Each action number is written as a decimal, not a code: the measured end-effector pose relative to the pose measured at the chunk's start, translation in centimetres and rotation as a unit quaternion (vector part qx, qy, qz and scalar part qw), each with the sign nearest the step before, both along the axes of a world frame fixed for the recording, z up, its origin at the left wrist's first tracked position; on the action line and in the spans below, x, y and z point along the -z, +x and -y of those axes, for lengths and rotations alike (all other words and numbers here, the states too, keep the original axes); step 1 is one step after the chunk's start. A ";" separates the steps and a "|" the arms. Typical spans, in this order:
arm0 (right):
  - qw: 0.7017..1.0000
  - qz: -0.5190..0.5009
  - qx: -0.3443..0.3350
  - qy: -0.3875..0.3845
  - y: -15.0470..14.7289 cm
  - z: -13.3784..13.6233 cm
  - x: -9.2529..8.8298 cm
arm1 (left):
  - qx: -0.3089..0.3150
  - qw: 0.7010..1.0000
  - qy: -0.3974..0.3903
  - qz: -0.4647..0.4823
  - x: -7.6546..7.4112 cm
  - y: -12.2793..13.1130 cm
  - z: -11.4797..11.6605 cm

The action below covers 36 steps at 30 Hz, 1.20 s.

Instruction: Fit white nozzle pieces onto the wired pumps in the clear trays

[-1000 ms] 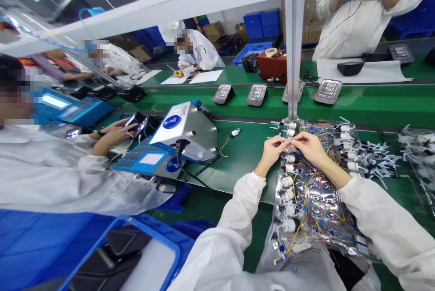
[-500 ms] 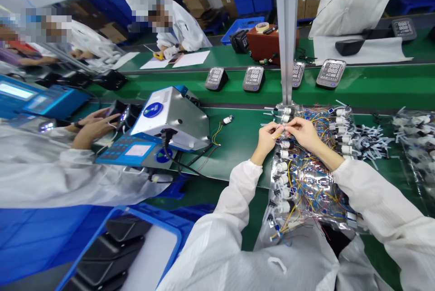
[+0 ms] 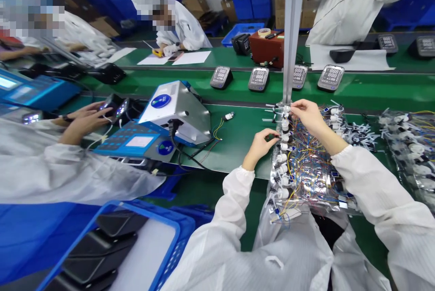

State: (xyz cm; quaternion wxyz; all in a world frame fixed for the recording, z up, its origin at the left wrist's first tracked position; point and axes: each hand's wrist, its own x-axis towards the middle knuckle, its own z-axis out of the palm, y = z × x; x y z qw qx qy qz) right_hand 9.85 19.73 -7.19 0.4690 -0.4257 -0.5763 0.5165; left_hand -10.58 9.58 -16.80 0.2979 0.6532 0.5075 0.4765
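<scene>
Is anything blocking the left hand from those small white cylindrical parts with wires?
Nothing visible stands between. The bare left hand is at the left edge of the row of small white cylindrical parts; the upright silver metal post rises beyond the row's far end, out of its way.

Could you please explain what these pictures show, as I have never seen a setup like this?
There is no robot here: a person in white sleeves works bare-handed, seen from a camera worn on their head, looking forward and down.

The left hand is at the left edge of a wired bundle, beside its small white parts. The right hand is at the bundle's far end, near an upright metal post. What either hand holds is too small to tell.

The bundle's coloured wires lie over shiny clear plastic on a green bench. To the left stands a blue-and-silver machine; a co-worker's hands are beyond it.
</scene>
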 end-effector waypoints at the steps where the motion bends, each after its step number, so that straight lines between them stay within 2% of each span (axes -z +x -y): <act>1: 1.000 0.000 -0.010 -0.013 -0.1 0.2 -0.3 | 0.016 1.000 0.019 -0.018 -0.4 -0.1 0.2; 4: 0.996 0.007 -0.059 -0.061 -0.2 1.0 -0.3 | 0.074 0.994 0.054 -0.064 -1.4 -0.4 0.4; 7: 0.989 0.077 -0.103 -0.072 0.2 1.6 1.0 | 0.112 0.986 0.072 -0.103 -1.9 -0.6 0.6; 10: 0.969 0.219 -0.112 0.010 0.9 1.6 2.6 | 0.102 0.988 0.059 -0.103 -2.2 -0.8 0.7; 13: 0.928 0.334 -0.101 0.132 1.5 1.1 3.7 | 0.095 0.992 0.015 -0.080 -2.4 -1.2 0.6; 16: 0.905 0.367 -0.099 0.188 1.3 0.9 4.3 | 0.089 0.994 -0.007 -0.062 -2.4 -1.4 0.3; 20: 0.886 0.396 -0.108 0.217 0.1 1.4 4.8 | 0.099 0.992 0.031 -0.069 -1.9 -0.9 -0.1; 26: 0.815 0.509 -0.118 0.252 -0.9 2.2 3.8 | 0.054 0.996 0.023 -0.063 -1.0 0.3 -0.9; 30: 0.764 0.560 -0.172 0.271 -1.3 2.4 2.6 | 0.049 0.996 -0.056 0.044 -0.9 0.1 -1.2; 34: 0.744 0.586 -0.206 0.247 -2.4 2.3 2.0 | 0.136 0.965 -0.161 0.157 -0.7 -2.2 -0.9; 36: 0.746 0.587 -0.210 0.235 -2.5 1.5 1.6 | 0.120 0.960 -0.183 0.176 -0.2 -3.5 -1.1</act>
